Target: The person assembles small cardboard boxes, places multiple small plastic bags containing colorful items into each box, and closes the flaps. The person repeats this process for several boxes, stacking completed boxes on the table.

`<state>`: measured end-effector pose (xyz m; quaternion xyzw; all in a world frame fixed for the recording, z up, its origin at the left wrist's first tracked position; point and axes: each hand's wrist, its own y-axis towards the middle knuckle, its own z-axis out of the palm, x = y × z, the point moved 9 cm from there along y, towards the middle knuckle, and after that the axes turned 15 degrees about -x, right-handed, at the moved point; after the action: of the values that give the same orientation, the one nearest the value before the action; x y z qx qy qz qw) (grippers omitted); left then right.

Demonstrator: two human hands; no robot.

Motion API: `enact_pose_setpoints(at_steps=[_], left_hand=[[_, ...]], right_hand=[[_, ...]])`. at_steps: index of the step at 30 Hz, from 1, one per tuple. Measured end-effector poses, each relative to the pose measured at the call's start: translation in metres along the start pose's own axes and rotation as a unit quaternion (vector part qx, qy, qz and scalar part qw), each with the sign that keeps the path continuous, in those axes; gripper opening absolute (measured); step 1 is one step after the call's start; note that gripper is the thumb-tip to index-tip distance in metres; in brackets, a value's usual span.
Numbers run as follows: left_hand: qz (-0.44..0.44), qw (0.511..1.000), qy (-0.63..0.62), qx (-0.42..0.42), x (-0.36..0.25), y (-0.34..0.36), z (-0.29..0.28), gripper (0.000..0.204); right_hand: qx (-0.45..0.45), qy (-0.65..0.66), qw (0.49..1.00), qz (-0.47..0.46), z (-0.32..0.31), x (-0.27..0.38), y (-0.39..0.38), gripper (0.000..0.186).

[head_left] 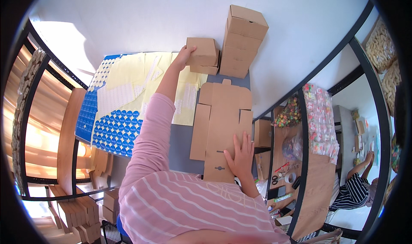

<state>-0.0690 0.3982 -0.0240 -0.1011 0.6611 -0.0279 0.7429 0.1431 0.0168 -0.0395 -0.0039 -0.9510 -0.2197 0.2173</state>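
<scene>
At the back of the table, my left hand [186,56] grips the left side of a small folded cardboard box [204,50], with the thumb near its top. This box rests on another cardboard box [204,69]. An unfolded cardboard box blank [225,102], with flaps and cut slots, lies flat in front of me. My right hand [241,155] lies on the blank's near right part, fingers stretched out and holding nothing. Just right of the gripped box rises a tall stack of folded cardboard boxes [243,40].
Sheets of blue round stickers [118,132] and pale yellow backing paper [128,70] cover the table's left side. To the right, a black-framed shelf holds scissors [274,179], a tape roll [291,176] and bagged colourful items [319,119]. Another person [354,190] works farther right.
</scene>
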Motion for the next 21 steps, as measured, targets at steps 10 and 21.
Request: enact_pose_setpoints(at_steps=[10,21], left_hand=[[0.026,0.998,0.053,-0.012,-0.003,-0.002,0.007,0.059],[0.06,0.997,-0.05,-0.02,0.013,-0.011,0.004,0.065]], right_hand=[[0.004,-0.014,1.0,0.01,-0.003,0.001,0.003,0.062],[0.152,0.536,0.786,0.266,0.127,0.0,0.189,0.067]])
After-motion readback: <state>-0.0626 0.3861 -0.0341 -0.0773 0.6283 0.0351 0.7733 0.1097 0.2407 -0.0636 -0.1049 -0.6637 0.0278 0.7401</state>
